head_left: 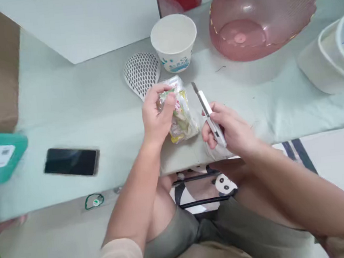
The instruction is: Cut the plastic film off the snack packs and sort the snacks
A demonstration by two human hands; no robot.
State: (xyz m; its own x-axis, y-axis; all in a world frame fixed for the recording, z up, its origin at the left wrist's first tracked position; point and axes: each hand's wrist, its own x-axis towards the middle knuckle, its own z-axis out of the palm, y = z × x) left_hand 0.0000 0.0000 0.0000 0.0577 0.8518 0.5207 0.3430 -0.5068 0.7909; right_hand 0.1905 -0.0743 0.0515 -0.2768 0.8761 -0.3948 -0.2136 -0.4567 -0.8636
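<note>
In the head view my left hand (160, 114) grips a clear plastic packet (184, 117) with green, yellow and pink print, tilted just above the table's near edge. My right hand (228, 125) is closed round a white utility knife (208, 111), its blade out and pointing up and away from me. The blade tip is close to the packet's right side but apart from it. Some crumpled clear film (216, 151) hangs below my right hand. Behind my left hand lies a white perforated ladle (142, 71), its handle partly hidden.
A white paper cup (174, 43) stands behind the packet, with a pink translucent bowl (242, 37) farther right. White tubs (320, 60) stand at the right edge. A phone (71, 161) and a teal package (2, 155) lie left. A white box (83, 24) stands at the back.
</note>
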